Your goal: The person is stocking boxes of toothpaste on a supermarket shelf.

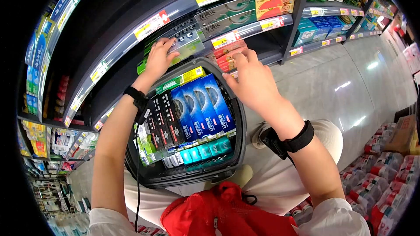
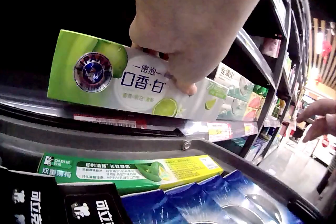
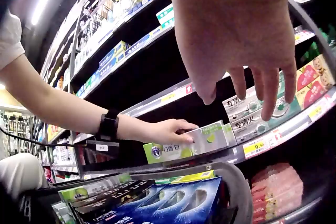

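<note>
My left hand (image 1: pixel 158 61) reaches onto a shelf and grips a green and white box (image 2: pixel 73 74), thumb on its front face and fingers partly hidden behind it. The box lies lengthwise along the shelf, beyond the rim of a black basket (image 1: pixel 239 148). Grey-green boxes (image 3: pixel 247 129) are stacked to its right. My right hand (image 1: pixel 253 81) hovers palm down with spread fingers in front of them and holds nothing; red boxes (image 3: pixel 275 190) lie on the lower shelf. Blue boxes (image 1: pixel 203 111), black boxes (image 1: pixel 164 120) and teal boxes (image 1: pixel 205 152) fill the basket.
Price-tag rails (image 1: pixel 175 15) run along the shelf edges. Orange-red boxes (image 1: pixel 274 6) stand at the shelf's right end. Tiled floor (image 1: pixel 332 78) lies to the right, with wrapped bottle packs (image 1: pixel 385 170) beyond my knee. A red cloth item (image 1: pixel 223 214) is at my lap.
</note>
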A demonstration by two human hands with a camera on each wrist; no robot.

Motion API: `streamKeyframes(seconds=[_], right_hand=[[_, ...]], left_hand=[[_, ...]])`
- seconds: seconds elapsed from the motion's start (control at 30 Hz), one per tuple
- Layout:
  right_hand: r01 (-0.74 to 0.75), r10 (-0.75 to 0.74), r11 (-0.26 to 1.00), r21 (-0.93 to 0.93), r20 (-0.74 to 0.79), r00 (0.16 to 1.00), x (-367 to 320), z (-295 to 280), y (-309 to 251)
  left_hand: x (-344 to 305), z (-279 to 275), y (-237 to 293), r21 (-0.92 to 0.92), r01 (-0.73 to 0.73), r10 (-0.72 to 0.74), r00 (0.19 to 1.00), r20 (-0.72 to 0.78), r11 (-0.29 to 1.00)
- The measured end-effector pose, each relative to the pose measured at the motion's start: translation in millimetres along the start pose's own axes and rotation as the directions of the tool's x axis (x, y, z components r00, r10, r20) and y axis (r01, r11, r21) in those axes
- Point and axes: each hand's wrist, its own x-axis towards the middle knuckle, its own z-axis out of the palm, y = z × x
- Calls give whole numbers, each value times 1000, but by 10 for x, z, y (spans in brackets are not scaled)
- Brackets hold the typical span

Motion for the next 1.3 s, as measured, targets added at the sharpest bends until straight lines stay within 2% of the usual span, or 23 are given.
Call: streamKeyframes(seconds=[0.23,0.67,0.83,1.07,1.3], right_hand=[[23,-23,1000,-1,-8,1000,-8,6,-21],[19,-16,999,-49,51,999,-38,-4,-38],[12,-8,999,-52,79,997,-45,13,-77],[32,-30,999,-37,48,998,-53,35,-93],[27,-22,997,-66,74,997,-43,75,-126]], left_hand=[[107,-40,-63,-40,-17,20,996,81,999],[240,70,-113,5,13,-14,997,76,1000],[291,160,-154,61,15,-18,999,39,998],[309,214,-220,49,-9,9,1000,-1,999],[309,270,-114,90,-75,78,996,-31,993]])
